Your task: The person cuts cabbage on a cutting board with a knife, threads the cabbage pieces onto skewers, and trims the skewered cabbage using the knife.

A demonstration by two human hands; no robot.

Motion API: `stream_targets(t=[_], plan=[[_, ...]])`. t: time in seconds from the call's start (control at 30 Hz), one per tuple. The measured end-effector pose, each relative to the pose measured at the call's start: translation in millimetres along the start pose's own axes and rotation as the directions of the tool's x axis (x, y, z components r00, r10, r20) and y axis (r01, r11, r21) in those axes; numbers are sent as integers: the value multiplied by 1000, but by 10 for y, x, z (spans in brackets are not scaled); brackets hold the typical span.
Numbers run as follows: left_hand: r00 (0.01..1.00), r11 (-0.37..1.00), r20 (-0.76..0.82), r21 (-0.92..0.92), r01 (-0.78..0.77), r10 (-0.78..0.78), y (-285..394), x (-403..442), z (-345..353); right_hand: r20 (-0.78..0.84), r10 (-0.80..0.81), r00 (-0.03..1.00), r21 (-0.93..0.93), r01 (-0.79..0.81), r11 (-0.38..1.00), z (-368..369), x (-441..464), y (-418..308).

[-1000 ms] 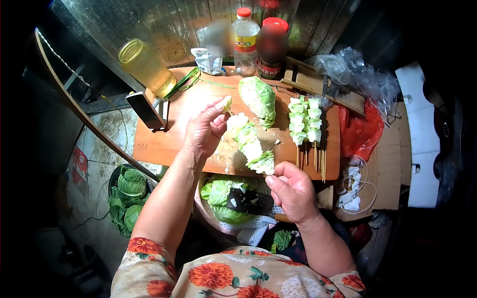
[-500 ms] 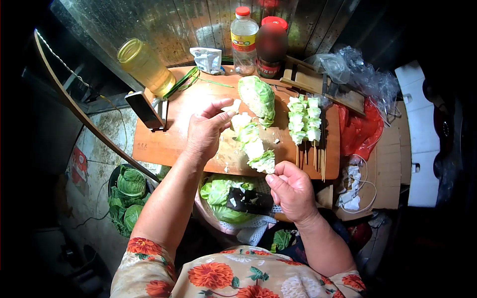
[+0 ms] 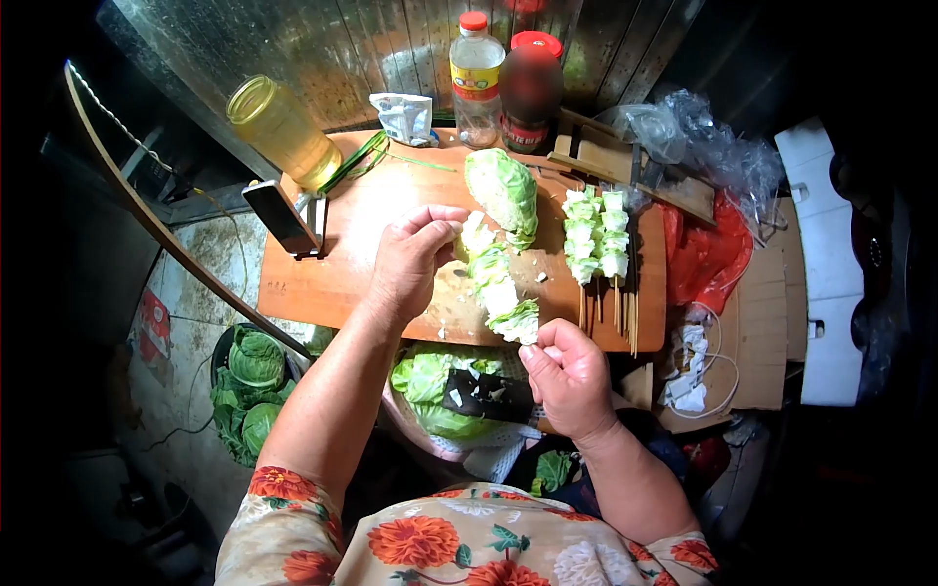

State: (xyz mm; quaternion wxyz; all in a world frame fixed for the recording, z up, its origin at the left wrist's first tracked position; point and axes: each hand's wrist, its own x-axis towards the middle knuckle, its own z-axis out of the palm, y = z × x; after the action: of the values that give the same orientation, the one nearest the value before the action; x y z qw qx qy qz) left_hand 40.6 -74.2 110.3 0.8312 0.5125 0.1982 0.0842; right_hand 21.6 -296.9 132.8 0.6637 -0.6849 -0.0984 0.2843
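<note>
A cabbage skewer [image 3: 498, 283], a row of pale green leaf pieces, runs slanting between my two hands above the board. My left hand [image 3: 415, 256] is closed in a pinch on a cabbage piece [image 3: 475, 231] at the upper end. At the lower end, my right hand [image 3: 570, 376] pinches the skewer between thumb and curled fingers; its stick is hidden by the leaves and fingers. Just beyond lies a part-used cabbage head [image 3: 503, 190]. Finished-looking cabbage skewers [image 3: 598, 234] lie side by side on the right, their bare sticks pointing towards me.
The wooden board [image 3: 342, 283] carries a propped phone [image 3: 283, 217] at left. A jar of yellow liquid [image 3: 283, 132], a clear bottle [image 3: 477, 83] and a red-lidded jar [image 3: 531, 93] stand behind. Cabbage leaves and a dark blade [image 3: 489, 394] lie below the board. More cabbages [image 3: 257, 356] sit lower left.
My left thumb and fingers have closed together and come down a little onto the skewer's upper end, with the white leaf piece. My right hand keeps its pinch, almost unmoved.
</note>
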Motion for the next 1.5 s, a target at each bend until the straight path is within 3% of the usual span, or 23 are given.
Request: stream_targets(t=[0.17, 0.23, 0.27, 0.33, 0.37, 0.43, 0.5, 0.53, 0.57, 0.63, 0.67, 0.7, 0.77, 0.83, 1.03, 1.1, 1.5], plan=[[998, 999, -54, -39, -29, 27, -28, -9, 70, 9, 4, 1000, -1, -4, 1000, 25, 57, 20], [982, 990, -160, -80, -118, 104, -25, 16, 96, 4, 17, 1000, 63, -17, 998, 54, 62, 4], [981, 988, -160, -87, -129, 114, -51, 36, 70, 54, -52, 997, -8, 53, 999, 37, 65, 62], [977, 980, -205, -197, 17, -58, -77, 41, 34, 58, -84, 995, -72, 88, 994, 51, 55, 72], [977, 979, -205, -203, 8, -50, -67, 7, 84, 57, -107, 993, -125, 114, 986, 63, 49, 86], [962, 853, -2, -463, 243, -275, -21, -84, 281, 51, -139, 989, -178, 146, 973, 83, 64, 156], [949, 811, -20, -524, 258, -315, -24, -95, 310, 48, -268, 962, -437, 261, 861, 119, 68, 149], [955, 805, -19, -544, 239, -296, -75, -62, 249, -31, -182, 983, -409, 154, 900, 157, 53, 89], [961, 798, -20, -562, 218, -276, -111, -35, 208, -26, -190, 981, -413, 162, 896, 141, 63, 146], [959, 811, -63, -551, 197, -276, -140, -23, 200, 69, -174, 982, -412, 187, 892, 131, 99, 246], [952, 828, -118, -531, 180, -283, -145, -28, 226, 46, -81, 996, -292, 91, 952, 156, 56, 176], [941, 845, -173, -509, 166, -290, -155, -36, 245, 46, -83, 995, -294, 93, 951, 181, 39, 112], [950, 843, -163, -517, 149, -268, -180, -59, 268, 16, -220, 975, -458, 203, 866, 214, 18, 57], [943, 867, -214, -482, 123, -253, -174, -97, 323, -5, -250, 968, -461, 220, 860, 229, 13, 96], [940, 850, -176, -498, 172, -293, -230, -128, 359, -6, -272, 962, -482, 235, 844, 219, 28, 178], [935, 849, -186, -498, 176, -303, -240, -127, 357, -8, -229, 973, -372, 210, 904, 234, 23, 117], [914, 855, -212, -472, 215, -347, -308, -144, 367, -18, -201, 979, -421, 175, 890, 224, 62, 159]])
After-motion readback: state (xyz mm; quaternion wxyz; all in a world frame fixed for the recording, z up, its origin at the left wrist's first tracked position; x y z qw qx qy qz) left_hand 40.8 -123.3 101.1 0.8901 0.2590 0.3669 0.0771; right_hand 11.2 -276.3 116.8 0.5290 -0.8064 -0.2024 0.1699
